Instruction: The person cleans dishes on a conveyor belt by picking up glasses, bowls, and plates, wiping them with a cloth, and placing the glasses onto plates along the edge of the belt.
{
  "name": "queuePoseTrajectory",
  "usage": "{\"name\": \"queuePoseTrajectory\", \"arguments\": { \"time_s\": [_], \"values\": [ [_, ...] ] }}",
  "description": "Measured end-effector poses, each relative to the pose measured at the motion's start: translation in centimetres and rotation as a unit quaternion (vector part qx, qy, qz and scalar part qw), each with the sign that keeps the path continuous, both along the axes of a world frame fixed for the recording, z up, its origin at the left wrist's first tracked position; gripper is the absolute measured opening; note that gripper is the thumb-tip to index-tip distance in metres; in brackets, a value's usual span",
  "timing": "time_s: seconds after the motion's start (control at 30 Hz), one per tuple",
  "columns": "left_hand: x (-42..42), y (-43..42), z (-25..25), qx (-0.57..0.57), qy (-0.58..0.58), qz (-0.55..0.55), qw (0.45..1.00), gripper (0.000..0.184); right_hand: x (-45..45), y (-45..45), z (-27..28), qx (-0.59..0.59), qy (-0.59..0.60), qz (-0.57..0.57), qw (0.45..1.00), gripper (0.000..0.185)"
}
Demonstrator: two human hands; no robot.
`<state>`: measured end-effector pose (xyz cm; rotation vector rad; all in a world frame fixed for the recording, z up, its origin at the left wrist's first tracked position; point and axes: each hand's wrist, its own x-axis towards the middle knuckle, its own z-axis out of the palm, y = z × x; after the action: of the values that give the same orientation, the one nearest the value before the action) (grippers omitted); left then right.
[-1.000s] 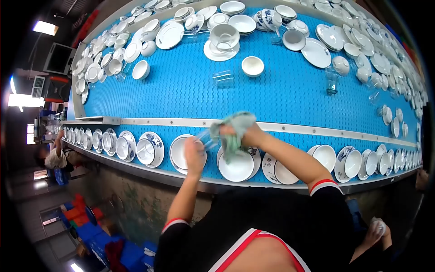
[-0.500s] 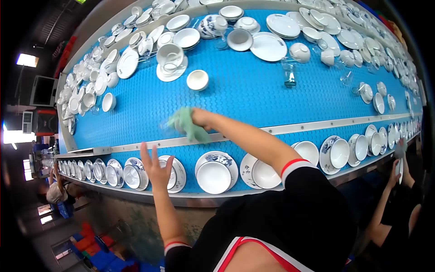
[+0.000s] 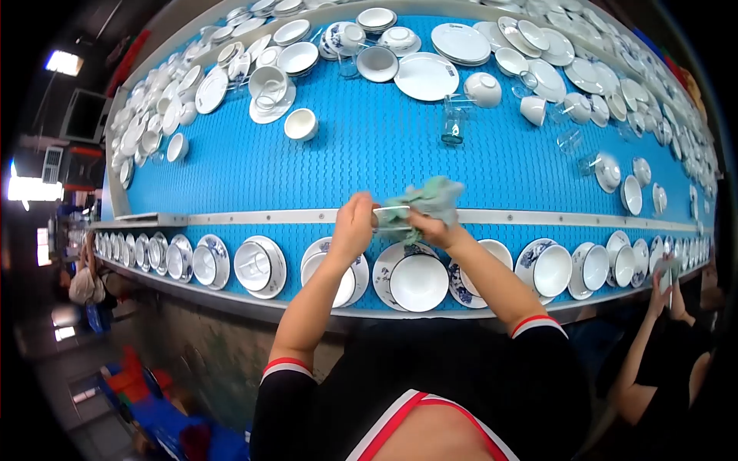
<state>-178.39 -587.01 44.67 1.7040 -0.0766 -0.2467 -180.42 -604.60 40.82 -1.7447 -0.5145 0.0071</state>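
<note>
Over the metal divider strip, my left hand (image 3: 353, 229) is closed around one end of a clear drinking glass (image 3: 393, 217), which lies sideways between my hands. My right hand (image 3: 435, 230) grips a pale green cloth (image 3: 437, 198) and presses it at the other end of the glass. How far the cloth goes into the glass is hidden. Just below my hands, a white bowl (image 3: 419, 283) rests on a blue-patterned plate (image 3: 382, 279). Left of it, another bowl and plate are partly covered by my left forearm.
Beyond the strip (image 3: 292, 217), a blue belt (image 3: 307, 180) carries a small white bowl (image 3: 300, 124), a standing glass (image 3: 453, 127) and piles of plates (image 3: 427, 77). Bowl-and-plate sets line the near lane. A co-worker's hands (image 3: 666, 296) hold a cloth at right.
My right hand has moved right with the cloth, and the glass is now between both hands. My left hand, spread before, has closed on the glass. Dishes appear shifted left on the far belt.
</note>
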Motion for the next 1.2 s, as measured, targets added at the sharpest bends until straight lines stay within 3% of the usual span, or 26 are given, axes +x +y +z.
{"name": "queuePoseTrajectory", "arguments": {
  "time_s": [0.07,0.1,0.13,0.17,0.2,0.23,0.27,0.33,0.37,0.4,0.47,0.5,0.57,0.6,0.63,0.67,0.7,0.73,0.77,0.8,0.83,0.87,0.9,0.97,1.07,1.2],
  "values": [
    [-0.3,-0.9,0.7,-0.031,0.060,0.018,0.998,0.047,-0.8,-1.2,1.2,0.217,0.001,-0.105,0.971,0.021],
    [-0.4,-1.2,1.2,-0.054,0.084,0.020,0.995,0.046,-1.2,-1.3,1.7,0.343,0.102,-0.112,0.927,0.020],
    [-0.5,-1.6,1.4,-0.078,0.109,0.019,0.991,0.046,-1.3,-1.6,2.5,0.344,0.105,-0.109,0.927,0.020],
    [-0.7,-2.4,0.9,-0.045,0.116,0.021,0.992,0.047,-1.3,-2.1,3.6,0.133,-0.074,-0.127,0.980,0.020],
    [-1.2,-3.3,0.5,-0.045,0.117,0.020,0.992,0.047,-1.1,-2.7,4.4,-0.088,-0.247,-0.138,0.955,0.020],
    [-2.0,-4.2,0.1,0.077,-0.076,-0.003,0.994,0.046,-0.6,-3.2,3.9,-0.068,-0.312,-0.116,0.940,0.019],
    [-2.8,-5.1,0.0,0.193,-0.266,-0.027,0.944,0.045,-0.9,-3.7,3.6,-0.069,-0.311,-0.120,0.940,0.019],
    [-4.2,-7.1,2.1,0.126,-0.280,-0.015,0.952,0.044,-1.1,-5.0,2.7,0.065,0.033,-0.062,0.995,0.013],
    [-4.5,-7.1,2.2,0.168,-0.365,-0.032,0.915,0.045,-1.4,-5.0,0.5,0.181,0.185,0.006,0.966,0.010],
    [-4.8,-7.0,2.2,0.207,-0.446,-0.048,0.869,0.046,-2.0,-5.0,-1.2,0.293,0.327,0.072,0.896,0.009],
    [-5.3,-5.7,-0.9,0.188,-0.499,-0.057,0.844,0.052,-4.7,-5.2,-0.4,0.339,0.546,0.103,0.759,0.009],
    [-6.9,-4.7,-2.8,0.145,-0.429,-0.029,0.891,0.051,-5.3,-6.2,-0.4,0.319,0.532,0.121,0.775,0.011],
    [-9.2,-2.3,-7.2,0.161,-0.459,0.151,0.861,0.052,-5.5,-9.8,1.3,0.298,0.503,0.160,0.796,0.018],
    [-11.0,-0.8,-9.0,0.092,-0.329,0.229,0.911,0.048,-6.0,-11.9,3.7,0.294,0.422,0.144,0.846,0.020],
    [-12.3,-0.5,-8.2,0.062,-0.257,0.290,0.920,0.042,-6.4,-14.2,5.1,0.284,0.338,0.128,0.888,0.022],
    [-13.3,1.2,-9.1,0.086,-0.224,0.324,0.915,0.035,-5.8,-17.6,3.5,0.158,0.172,0.128,0.964,0.024],
    [-14.1,1.7,-8.8,0.186,-0.170,0.372,0.893,0.033,-4.7,-21.6,1.8,0.022,-0.001,0.121,0.992,0.026],
    [-14.8,1.5,-7.8,0.230,-0.203,0.344,0.888,0.034,-4.2,-25.1,1.4,-0.323,-0.178,-0.058,0.928,0.026],
    [-15.1,1.1,-7.4,0.288,-0.242,0.355,0.856,0.035,-4.2,-28.2,1.9,-0.326,-0.177,-0.065,0.926,0.026],
    [-15.1,0.4,-6.9,0.343,-0.281,0.365,0.818,0.036,-4.5,-31.0,3.0,-0.202,-0.021,-0.143,0.969,0.022],
    [-14.6,-1.0,-5.6,0.332,-0.298,0.364,0.818,0.037,-4.3,-33.1,4.2,-0.066,0.133,-0.213,0.966,0.019],
    [-14.0,-2.5,-4.5,0.320,-0.314,0.363,0.817,0.038,-3.8,-34.8,5.6,-0.272,-0.035,-0.295,0.915,0.016],
    [-13.2,-3.7,-4.1,0.304,-0.312,0.364,0.823,0.040,-3.0,-36.2,6.4,-0.457,-0.199,-0.353,0.792,0.014],
    [-11.5,-7.8,-3.1,0.265,-0.324,0.336,0.843,0.036,1.7,-40.0,5.5,-0.616,-0.184,-0.318,0.697,0.016],
    [-8.9,-15.4,-1.3,0.169,-0.382,0.205,0.885,0.034,9.1,-43.5,1.5,-0.407,-0.011,-0.412,0.815,0.020],
    [-7.1,-23.9,-0.7,0.152,-0.439,-0.012,0.886,0.043,15.3,-44.6,-2.0,-0.188,0.172,-0.422,0.870,0.027]
  ]
}}
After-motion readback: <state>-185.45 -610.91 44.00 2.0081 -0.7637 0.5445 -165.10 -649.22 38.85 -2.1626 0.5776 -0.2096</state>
